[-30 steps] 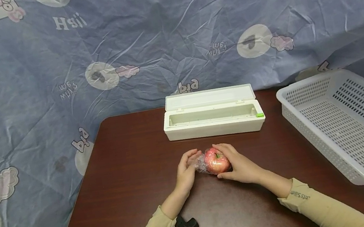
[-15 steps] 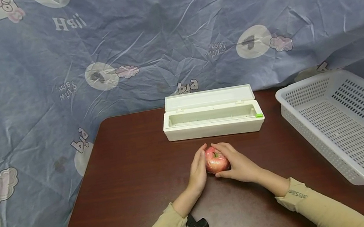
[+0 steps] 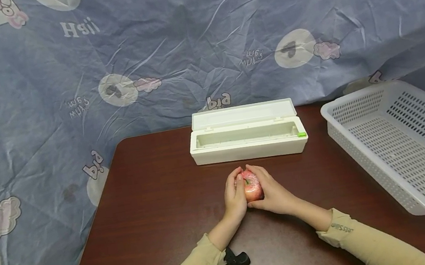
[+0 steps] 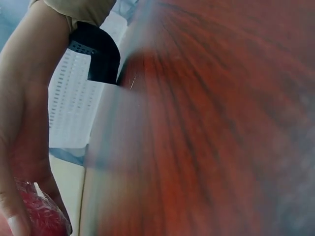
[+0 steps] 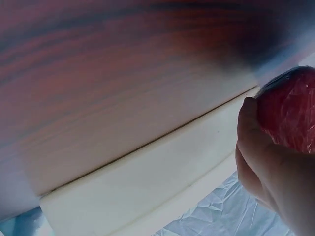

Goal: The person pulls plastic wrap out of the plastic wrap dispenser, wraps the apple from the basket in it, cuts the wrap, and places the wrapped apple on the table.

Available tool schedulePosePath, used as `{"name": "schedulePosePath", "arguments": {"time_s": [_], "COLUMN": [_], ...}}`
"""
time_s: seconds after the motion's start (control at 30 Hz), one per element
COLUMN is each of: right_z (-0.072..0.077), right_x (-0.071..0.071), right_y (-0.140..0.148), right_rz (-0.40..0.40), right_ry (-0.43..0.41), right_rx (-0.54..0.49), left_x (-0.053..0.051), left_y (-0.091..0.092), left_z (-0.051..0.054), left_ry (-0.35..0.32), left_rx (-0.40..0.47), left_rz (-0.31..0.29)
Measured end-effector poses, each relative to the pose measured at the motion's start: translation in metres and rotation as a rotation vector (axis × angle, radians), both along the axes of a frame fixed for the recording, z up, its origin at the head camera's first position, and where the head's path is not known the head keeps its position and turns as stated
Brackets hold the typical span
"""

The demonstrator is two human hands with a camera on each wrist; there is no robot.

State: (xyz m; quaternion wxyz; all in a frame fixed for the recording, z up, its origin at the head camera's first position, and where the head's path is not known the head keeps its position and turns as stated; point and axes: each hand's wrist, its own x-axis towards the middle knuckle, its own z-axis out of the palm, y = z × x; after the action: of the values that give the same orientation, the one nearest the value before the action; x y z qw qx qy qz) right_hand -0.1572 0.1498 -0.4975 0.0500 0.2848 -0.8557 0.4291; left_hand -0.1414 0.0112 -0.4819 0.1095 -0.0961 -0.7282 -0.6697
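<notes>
A red apple [image 3: 253, 188] in clear plastic film sits between both hands near the middle of the table, its green stem facing up. From the left side my left hand [image 3: 234, 198] holds it, thumb over the apple's edge. My right hand [image 3: 274, 194] grips the other side, fingers behind and thumb in front. In the left wrist view, film wrinkles show on the apple [image 4: 45, 212] beside the stem. The right wrist view catches the apple [image 5: 290, 110] at its right edge, my right hand [image 5: 268, 157] curled against it.
Behind the hands stands a long white box [image 3: 250, 152] with its lid raised and a green piece at its right end. A white perforated basket [image 3: 371, 173] occupies the right side of the brown table [image 3: 146, 215]. A patterned blue-grey cloth [image 3: 184, 54] hangs behind.
My left hand has moved right onto the apple, covering the gathered film that stuck out on its left. The apple and my right hand have shifted slightly left.
</notes>
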Motion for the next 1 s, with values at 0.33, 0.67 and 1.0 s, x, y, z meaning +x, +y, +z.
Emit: {"name": "schedulePosePath", "arguments": {"time_s": [0.33, 0.67, 1.0], "right_z": [-0.003, -0.005, 0.001], "right_x": [-0.002, -0.009, -0.016], "right_y": [-0.004, 0.000, 0.007], "right_rz": [0.021, 0.060, 0.125], "right_ry": [-0.051, -0.159, -0.533], "right_rx": [-0.040, -0.100, -0.232], "left_x": [-0.002, -0.005, -0.007], "left_y": [0.002, 0.002, -0.001], "left_z": [-0.002, -0.009, -0.012], "left_ry": [0.029, 0.008, 0.026], "left_rx": [-0.016, 0.014, 0.040], "left_rz": [0.026, 0.027, -0.042]}}
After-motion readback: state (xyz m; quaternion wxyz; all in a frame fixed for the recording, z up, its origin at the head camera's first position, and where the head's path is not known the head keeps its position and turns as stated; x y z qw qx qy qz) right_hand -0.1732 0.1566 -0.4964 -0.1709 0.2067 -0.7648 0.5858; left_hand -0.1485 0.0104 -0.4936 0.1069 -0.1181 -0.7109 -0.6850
